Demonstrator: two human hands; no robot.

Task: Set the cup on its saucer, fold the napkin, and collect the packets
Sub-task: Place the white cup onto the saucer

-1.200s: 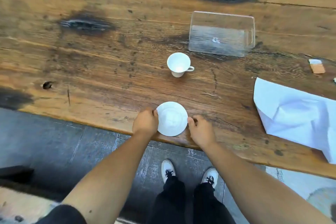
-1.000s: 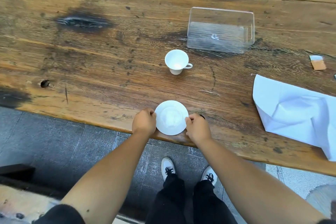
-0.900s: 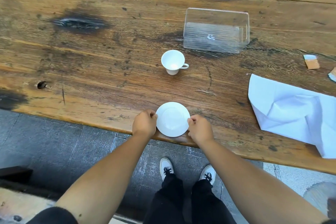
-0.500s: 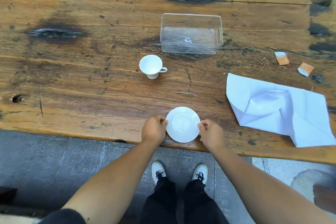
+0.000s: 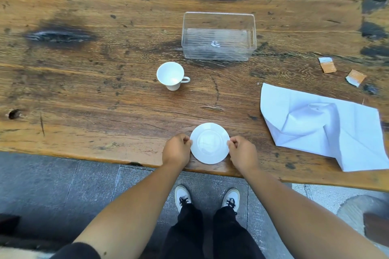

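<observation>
A white saucer (image 5: 209, 143) lies near the front edge of the wooden table. My left hand (image 5: 177, 149) grips its left rim and my right hand (image 5: 242, 152) grips its right rim. The white cup (image 5: 171, 75) stands upright farther back and to the left, apart from the saucer, its handle pointing right. A rumpled white napkin (image 5: 328, 126) lies unfolded at the right. Two small brown and white packets (image 5: 327, 65) (image 5: 356, 77) rest behind the napkin.
A clear plastic box (image 5: 219, 37) stands behind the cup, nothing visible inside it. The wooden table (image 5: 94, 90) has dark burnt patches and a hole at the left. Its front edge runs just under my hands; grey paving and my shoes lie below.
My hands stay on the saucer's rim, which has hardly shifted on the table. The view has swung right, so both packets and more of the napkin now show.
</observation>
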